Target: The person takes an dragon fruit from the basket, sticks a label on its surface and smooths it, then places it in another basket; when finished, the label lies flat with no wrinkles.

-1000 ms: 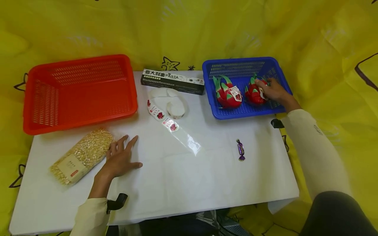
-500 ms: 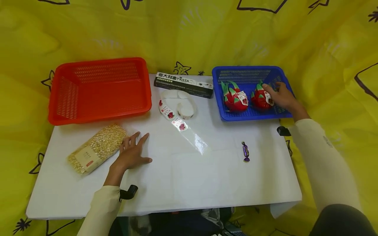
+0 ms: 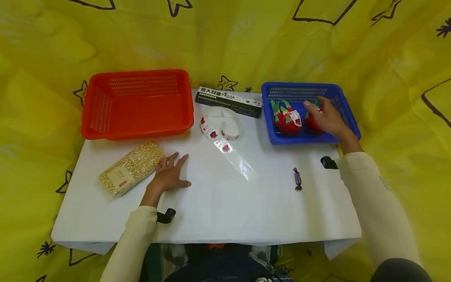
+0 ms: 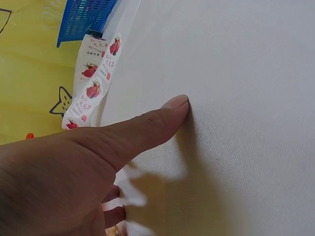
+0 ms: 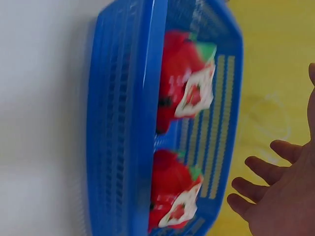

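Two red dragon fruits with green tips lie in the blue basket (image 3: pixel 303 139). The left dragon fruit (image 3: pixel 287 119) shows its white label. My right hand (image 3: pixel 329 117) is over the basket and partly covers the right dragon fruit (image 3: pixel 311 122) in the head view. In the right wrist view its fingers are spread and hold nothing, apart from both labelled fruits. My left hand (image 3: pixel 170 174) rests on the white table with fingers spread, its fingertips right beside a bag of yellow grain (image 3: pixel 135 168).
A red basket (image 3: pixel 139 135) stands at the back left. A black-and-white pasta box (image 3: pixel 229 102) lies at the back between the baskets. A strip of dragon fruit stickers (image 3: pixel 223 145) curls in the middle. A purple-wrapped candy (image 3: pixel 297 179) lies at the right.
My right hand has let go of the right dragon fruit and lifted off it. The head view has shifted, so the table things sit farther right. My left hand stays beside the grain bag.
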Demonstrator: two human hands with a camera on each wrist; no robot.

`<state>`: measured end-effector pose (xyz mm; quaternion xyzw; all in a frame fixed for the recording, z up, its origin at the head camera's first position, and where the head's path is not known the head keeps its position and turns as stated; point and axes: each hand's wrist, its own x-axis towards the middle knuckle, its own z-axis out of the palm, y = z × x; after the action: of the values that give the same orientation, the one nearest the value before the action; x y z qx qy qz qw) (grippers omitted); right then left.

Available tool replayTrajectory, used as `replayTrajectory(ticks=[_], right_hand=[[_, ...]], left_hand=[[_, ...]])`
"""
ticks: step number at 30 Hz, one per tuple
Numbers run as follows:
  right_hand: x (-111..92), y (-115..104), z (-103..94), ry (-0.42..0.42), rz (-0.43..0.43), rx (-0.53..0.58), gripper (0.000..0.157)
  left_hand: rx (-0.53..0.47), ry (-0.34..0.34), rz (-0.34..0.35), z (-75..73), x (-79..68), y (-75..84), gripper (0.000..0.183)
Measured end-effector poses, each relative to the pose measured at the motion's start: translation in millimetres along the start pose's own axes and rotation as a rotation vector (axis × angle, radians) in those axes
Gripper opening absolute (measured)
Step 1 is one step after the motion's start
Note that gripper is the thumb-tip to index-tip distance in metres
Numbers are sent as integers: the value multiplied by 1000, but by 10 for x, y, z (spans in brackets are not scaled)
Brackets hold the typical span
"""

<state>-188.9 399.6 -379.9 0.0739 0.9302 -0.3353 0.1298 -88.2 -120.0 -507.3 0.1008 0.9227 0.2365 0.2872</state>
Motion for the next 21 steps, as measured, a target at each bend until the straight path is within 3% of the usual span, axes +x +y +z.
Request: replayTrajectory(ticks=[6, 16, 21], right_hand=[[34, -220, 158, 17, -102, 31, 90], [-200, -429, 557, 10, -189, 91, 82], [-240, -504, 807, -15, -249, 95, 76]], left_hand=[[0, 6, -12, 8, 175, -7, 102], [32, 3, 20, 62, 191, -30, 99], [32, 1, -7, 97, 144, -84, 99]])
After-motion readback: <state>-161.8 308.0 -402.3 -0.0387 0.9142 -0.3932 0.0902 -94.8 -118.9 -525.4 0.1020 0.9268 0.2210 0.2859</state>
